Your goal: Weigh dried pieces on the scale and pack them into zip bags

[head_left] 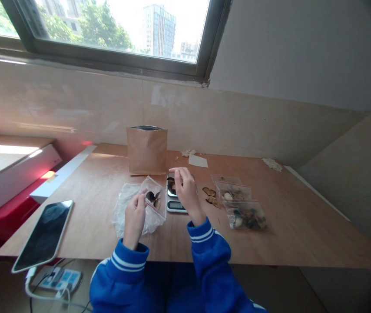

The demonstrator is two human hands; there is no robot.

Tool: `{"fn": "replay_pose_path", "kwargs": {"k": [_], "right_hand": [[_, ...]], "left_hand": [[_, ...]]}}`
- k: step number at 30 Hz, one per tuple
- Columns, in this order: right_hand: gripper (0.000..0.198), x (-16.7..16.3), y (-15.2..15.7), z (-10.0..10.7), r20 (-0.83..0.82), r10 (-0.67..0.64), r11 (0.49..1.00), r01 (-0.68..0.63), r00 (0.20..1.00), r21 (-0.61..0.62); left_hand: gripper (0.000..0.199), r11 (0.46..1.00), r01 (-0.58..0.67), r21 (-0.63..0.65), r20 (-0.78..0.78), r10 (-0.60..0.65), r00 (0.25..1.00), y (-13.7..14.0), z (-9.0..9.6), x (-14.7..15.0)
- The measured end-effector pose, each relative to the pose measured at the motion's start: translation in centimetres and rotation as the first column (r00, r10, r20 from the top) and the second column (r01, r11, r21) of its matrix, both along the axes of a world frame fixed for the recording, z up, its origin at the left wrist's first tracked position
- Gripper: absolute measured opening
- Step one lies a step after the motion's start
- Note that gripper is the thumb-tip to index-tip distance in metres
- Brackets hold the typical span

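My left hand (134, 216) is closed on the edge of a clear zip bag (160, 210), which has dark and pale dried pieces (153, 198) in it. Just right of the bag sits a small digital kitchen scale (172, 206), with dark dried pieces (171, 186) on its plate. Above that plate is my right hand (188, 193), its fingers pinched together; whatever they hold is too small to make out. The hand hides part of the scale. Two brown dried slices (212, 201) lie on the table to the right of the scale.
Behind the scale stands a brown paper pouch (147, 152), its top open. Filled zip bags (247, 216) lie at right, and crumpled clear plastic bags (122, 204) at left. A tablet (44, 234) overhangs the table's left front edge, with a cable attached. A white card (198, 161) is farther back.
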State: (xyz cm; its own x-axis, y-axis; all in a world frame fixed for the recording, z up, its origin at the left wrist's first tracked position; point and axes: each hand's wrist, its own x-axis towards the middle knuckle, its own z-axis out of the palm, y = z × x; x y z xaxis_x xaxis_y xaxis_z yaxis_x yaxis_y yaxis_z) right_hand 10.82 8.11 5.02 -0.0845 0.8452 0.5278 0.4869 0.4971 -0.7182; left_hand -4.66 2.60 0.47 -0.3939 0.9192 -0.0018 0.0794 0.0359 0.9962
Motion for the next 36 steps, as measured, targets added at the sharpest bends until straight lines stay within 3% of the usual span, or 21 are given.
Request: {"fn": "replay_pose_path", "kwargs": {"k": [3,6,11,18,24,27,30,33,36], "right_hand": [[0.032,1.2,2.7,-3.6,0.196,-0.014,1.000,0.014,0.980,-0.003],[0.037,1.4,4.5,-6.9,0.434,-0.016,1.000,0.017,0.901,0.002],[0.037,1.0,5.3,-8.4,0.613,-0.061,0.997,0.083,0.788,-0.007],[0.030,1.7,5.1,-8.0,0.556,-0.165,0.981,0.191,0.814,0.011],[0.027,2.4,5.6,-8.3,0.384,-0.251,0.960,0.279,0.889,-0.019],[0.025,2.4,5.5,-7.3,0.230,-0.292,0.947,0.314,0.928,-0.063],[0.027,1.7,4.0,-4.2,-0.096,-0.301,0.935,0.274,0.949,-0.225],[0.038,0.3,1.6,0.1,-0.411,-0.143,0.919,-0.033,0.900,-0.392],[0.038,-1.6,-0.5,3.0,-0.399,0.044,0.882,-0.223,0.916,-0.414]], "left_hand": [[0.049,0.999,-0.032,-0.044,0.124,0.037,0.992,-0.1,0.6,-0.2],[0.048,0.999,-0.031,-0.040,0.206,0.039,0.978,-0.3,1.2,0.0],[0.042,0.999,-0.025,-0.032,0.241,0.032,0.970,-0.5,1.4,0.3],[0.044,1.000,0.011,-0.030,0.205,-0.004,0.979,-0.4,0.9,-0.3],[0.049,0.999,0.022,-0.024,0.229,-0.016,0.973,-0.4,0.6,-0.3],[0.049,0.999,0.023,-0.025,0.233,-0.017,0.972,-0.4,0.4,-0.2],[0.049,0.999,0.011,-0.041,0.212,-0.002,0.977,-0.5,0.2,0.0],[0.049,0.998,0.011,-0.058,0.176,-0.001,0.984,-0.5,0.0,0.4],[0.048,0.999,0.000,-0.053,0.148,0.008,0.989,-0.5,0.0,0.9]]}}
